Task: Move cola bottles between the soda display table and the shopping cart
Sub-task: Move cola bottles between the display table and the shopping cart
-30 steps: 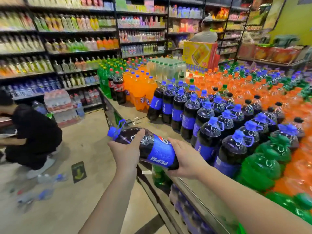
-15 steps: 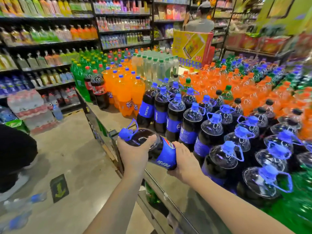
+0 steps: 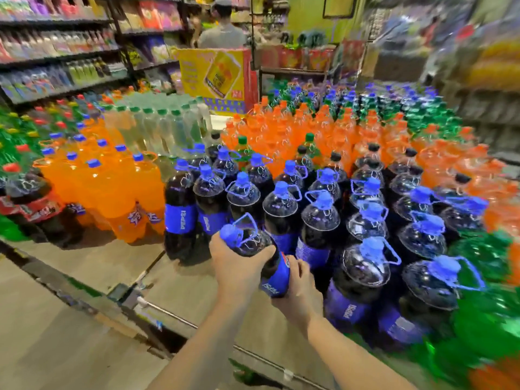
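Note:
I hold one large cola bottle (image 3: 274,274) with a blue cap and blue Pepsi label, tilted with its cap pointing up and left. My left hand (image 3: 239,266) grips its upper body just below the neck. My right hand (image 3: 299,288) grips its lower part from the right. The bottle hangs over the bare front strip of the soda display table (image 3: 118,266), right in front of a block of upright cola bottles (image 3: 320,220) with blue caps. The shopping cart is not in view.
Orange soda bottles (image 3: 123,192) stand to the left of the colas, with more orange bottles behind and green bottles (image 3: 484,319) at the right. Shelves of drinks (image 3: 62,68) line the back left. A person (image 3: 222,29) stands beyond a yellow box (image 3: 213,74).
The cola bottle has moved from beside the table edge to over the table top, closer to the standing colas, and now tilts more upright. My view has swung right toward the display.

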A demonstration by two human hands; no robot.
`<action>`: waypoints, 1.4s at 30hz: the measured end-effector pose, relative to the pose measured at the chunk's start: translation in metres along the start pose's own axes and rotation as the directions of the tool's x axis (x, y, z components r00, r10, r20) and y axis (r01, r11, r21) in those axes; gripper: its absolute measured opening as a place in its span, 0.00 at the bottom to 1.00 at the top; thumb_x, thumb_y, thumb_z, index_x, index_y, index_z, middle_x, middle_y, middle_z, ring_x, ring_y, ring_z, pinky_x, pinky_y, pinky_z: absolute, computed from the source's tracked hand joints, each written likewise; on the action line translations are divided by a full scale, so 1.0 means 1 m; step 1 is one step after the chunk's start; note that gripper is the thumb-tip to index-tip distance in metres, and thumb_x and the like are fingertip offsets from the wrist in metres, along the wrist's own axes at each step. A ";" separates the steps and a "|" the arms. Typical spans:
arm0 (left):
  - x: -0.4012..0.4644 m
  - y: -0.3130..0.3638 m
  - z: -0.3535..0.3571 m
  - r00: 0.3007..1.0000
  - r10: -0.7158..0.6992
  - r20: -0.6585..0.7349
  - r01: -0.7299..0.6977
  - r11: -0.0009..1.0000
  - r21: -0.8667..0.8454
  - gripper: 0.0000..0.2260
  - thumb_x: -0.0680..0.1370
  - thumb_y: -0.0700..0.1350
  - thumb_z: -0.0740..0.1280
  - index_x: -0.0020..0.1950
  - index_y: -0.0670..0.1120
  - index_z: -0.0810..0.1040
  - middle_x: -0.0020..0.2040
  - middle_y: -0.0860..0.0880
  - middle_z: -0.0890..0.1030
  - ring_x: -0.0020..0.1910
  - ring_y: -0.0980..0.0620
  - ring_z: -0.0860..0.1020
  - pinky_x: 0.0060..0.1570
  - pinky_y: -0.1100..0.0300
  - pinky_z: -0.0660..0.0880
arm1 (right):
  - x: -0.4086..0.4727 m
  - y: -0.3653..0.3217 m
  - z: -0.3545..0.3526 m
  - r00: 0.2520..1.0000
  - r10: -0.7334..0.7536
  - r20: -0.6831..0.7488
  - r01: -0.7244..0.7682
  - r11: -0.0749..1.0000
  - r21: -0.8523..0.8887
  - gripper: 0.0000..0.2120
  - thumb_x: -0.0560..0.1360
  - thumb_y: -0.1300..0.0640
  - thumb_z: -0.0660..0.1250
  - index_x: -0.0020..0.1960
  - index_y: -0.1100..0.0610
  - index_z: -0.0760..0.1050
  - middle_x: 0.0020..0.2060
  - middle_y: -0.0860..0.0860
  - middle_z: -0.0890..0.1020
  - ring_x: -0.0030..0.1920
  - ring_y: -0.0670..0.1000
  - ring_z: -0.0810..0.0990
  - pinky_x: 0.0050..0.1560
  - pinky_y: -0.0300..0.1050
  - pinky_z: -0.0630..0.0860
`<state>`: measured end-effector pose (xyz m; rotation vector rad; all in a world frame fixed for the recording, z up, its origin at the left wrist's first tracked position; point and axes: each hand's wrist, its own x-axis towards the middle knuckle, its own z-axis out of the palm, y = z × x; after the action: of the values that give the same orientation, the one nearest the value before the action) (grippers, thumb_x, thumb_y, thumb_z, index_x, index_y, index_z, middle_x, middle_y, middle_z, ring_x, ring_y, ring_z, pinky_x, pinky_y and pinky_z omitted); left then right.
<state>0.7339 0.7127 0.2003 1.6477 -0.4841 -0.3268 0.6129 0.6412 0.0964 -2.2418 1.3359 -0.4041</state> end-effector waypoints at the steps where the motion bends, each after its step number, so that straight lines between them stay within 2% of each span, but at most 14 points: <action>1: 0.005 -0.003 0.002 0.999 0.013 0.045 -0.013 1.000 0.009 0.38 0.58 0.43 0.88 0.63 0.47 0.72 0.57 0.49 0.79 0.52 0.56 0.81 0.53 0.62 0.77 | -0.001 -0.001 0.006 0.999 0.044 -0.020 -0.044 0.999 0.005 0.50 0.64 0.42 0.77 0.79 0.44 0.56 0.69 0.47 0.64 0.67 0.56 0.72 0.50 0.56 0.80; 6: 0.020 -0.014 0.008 0.971 0.047 0.236 -0.060 0.997 0.051 0.36 0.62 0.41 0.87 0.63 0.47 0.70 0.56 0.52 0.75 0.50 0.59 0.78 0.48 0.77 0.70 | -0.005 -0.007 0.028 0.972 0.232 -0.039 -0.230 0.971 0.065 0.51 0.66 0.46 0.79 0.80 0.43 0.52 0.68 0.47 0.62 0.67 0.56 0.72 0.48 0.55 0.77; 10: 0.021 -0.021 0.011 0.938 0.094 0.333 -0.128 0.989 0.080 0.36 0.63 0.42 0.87 0.64 0.46 0.71 0.58 0.49 0.76 0.57 0.51 0.78 0.57 0.62 0.72 | -0.010 -0.005 0.046 0.943 0.329 -0.059 -0.305 0.920 0.247 0.51 0.65 0.56 0.78 0.80 0.44 0.53 0.68 0.50 0.65 0.66 0.58 0.73 0.56 0.58 0.78; 16: 0.028 -0.022 0.019 0.876 0.178 0.449 -0.241 0.966 0.088 0.32 0.66 0.45 0.86 0.61 0.51 0.70 0.60 0.49 0.72 0.56 0.58 0.72 0.56 0.69 0.67 | -0.006 -0.007 0.050 0.909 0.407 -0.090 -0.355 0.868 0.347 0.50 0.63 0.59 0.76 0.79 0.47 0.55 0.65 0.51 0.69 0.64 0.57 0.72 0.58 0.59 0.76; 22: 0.037 -0.021 0.032 0.843 0.230 0.487 -0.330 0.935 0.129 0.33 0.66 0.50 0.85 0.62 0.55 0.68 0.61 0.51 0.71 0.62 0.52 0.73 0.65 0.55 0.72 | -0.004 -0.004 0.049 0.892 0.447 -0.065 -0.384 0.827 0.411 0.49 0.65 0.63 0.77 0.77 0.42 0.55 0.65 0.49 0.68 0.65 0.57 0.75 0.63 0.57 0.76; 27: 0.028 -0.013 0.054 0.729 0.312 0.609 -0.461 0.882 0.100 0.35 0.65 0.49 0.86 0.64 0.50 0.71 0.58 0.53 0.69 0.62 0.52 0.71 0.64 0.58 0.69 | -0.012 0.006 0.049 0.831 0.545 -0.111 -0.469 0.795 0.384 0.51 0.69 0.56 0.80 0.79 0.46 0.51 0.70 0.52 0.67 0.66 0.56 0.74 0.64 0.54 0.74; 28: 0.023 -0.011 0.060 0.698 0.328 0.636 -0.497 0.862 0.101 0.35 0.65 0.49 0.86 0.65 0.48 0.72 0.58 0.53 0.69 0.62 0.52 0.71 0.64 0.58 0.69 | -0.014 0.013 0.051 0.833 0.541 -0.115 -0.464 0.797 0.387 0.47 0.70 0.55 0.80 0.79 0.47 0.53 0.70 0.52 0.68 0.66 0.54 0.74 0.64 0.49 0.75; 30: 0.013 -0.008 0.069 0.652 0.353 0.672 -0.551 0.829 0.100 0.36 0.65 0.51 0.85 0.67 0.47 0.72 0.60 0.53 0.69 0.63 0.52 0.70 0.66 0.58 0.69 | -0.015 0.016 0.049 0.851 0.500 -0.160 -0.405 0.819 0.407 0.25 0.78 0.50 0.74 0.70 0.48 0.67 0.64 0.49 0.77 0.58 0.47 0.79 0.58 0.38 0.78; 31: 0.009 -0.008 0.073 0.635 0.360 0.684 -0.566 0.819 0.095 0.36 0.66 0.52 0.84 0.68 0.47 0.72 0.61 0.53 0.69 0.64 0.52 0.71 0.66 0.58 0.69 | -0.015 0.018 0.050 0.829 0.532 -0.171 -0.408 0.785 0.467 0.20 0.80 0.39 0.68 0.66 0.47 0.72 0.61 0.48 0.81 0.57 0.47 0.81 0.58 0.43 0.79; 32: 0.007 -0.009 0.075 0.617 0.365 0.697 -0.579 0.811 0.089 0.35 0.66 0.52 0.84 0.68 0.48 0.72 0.62 0.54 0.69 0.64 0.53 0.71 0.67 0.59 0.69 | -0.014 0.028 0.059 0.812 0.553 -0.186 -0.409 0.767 0.493 0.27 0.75 0.28 0.65 0.65 0.43 0.74 0.61 0.47 0.82 0.60 0.49 0.81 0.63 0.51 0.78; 33: 0.007 -0.010 0.077 0.601 0.368 0.710 -0.590 0.804 0.082 0.35 0.66 0.52 0.84 0.68 0.48 0.72 0.62 0.54 0.69 0.64 0.53 0.70 0.67 0.59 0.69 | -0.016 0.033 0.061 0.810 0.555 -0.190 -0.411 0.768 0.491 0.31 0.71 0.24 0.66 0.67 0.40 0.72 0.62 0.46 0.81 0.62 0.51 0.80 0.66 0.56 0.76; 35: 0.011 -0.010 0.076 0.577 0.362 0.732 -0.597 0.798 0.076 0.35 0.66 0.52 0.84 0.67 0.47 0.72 0.62 0.54 0.69 0.63 0.57 0.69 0.65 0.64 0.66 | -0.019 0.043 0.070 0.836 0.532 -0.132 -0.397 0.755 0.522 0.42 0.66 0.34 0.76 0.75 0.38 0.62 0.66 0.45 0.75 0.64 0.51 0.78 0.65 0.57 0.77; 37: 0.015 -0.007 0.074 0.549 0.355 0.757 -0.598 0.800 0.058 0.35 0.66 0.51 0.85 0.67 0.46 0.72 0.62 0.52 0.69 0.61 0.61 0.68 0.62 0.72 0.64 | -0.028 0.027 0.051 0.839 0.540 -0.071 -0.455 0.767 0.453 0.50 0.66 0.37 0.77 0.80 0.41 0.53 0.71 0.44 0.70 0.68 0.52 0.75 0.66 0.56 0.75; 42: 0.019 -0.002 0.072 0.479 0.345 0.807 -0.592 0.806 0.006 0.32 0.66 0.49 0.86 0.63 0.50 0.71 0.60 0.51 0.69 0.59 0.61 0.69 0.60 0.77 0.63 | -0.033 0.019 0.048 0.781 0.618 -0.086 -0.504 0.706 0.497 0.48 0.69 0.39 0.74 0.79 0.40 0.49 0.74 0.44 0.69 0.69 0.53 0.74 0.67 0.55 0.72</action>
<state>0.7158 0.6408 0.1894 1.4871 -1.7188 -0.5694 0.6065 0.6751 0.0461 -1.3329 1.7634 -0.6937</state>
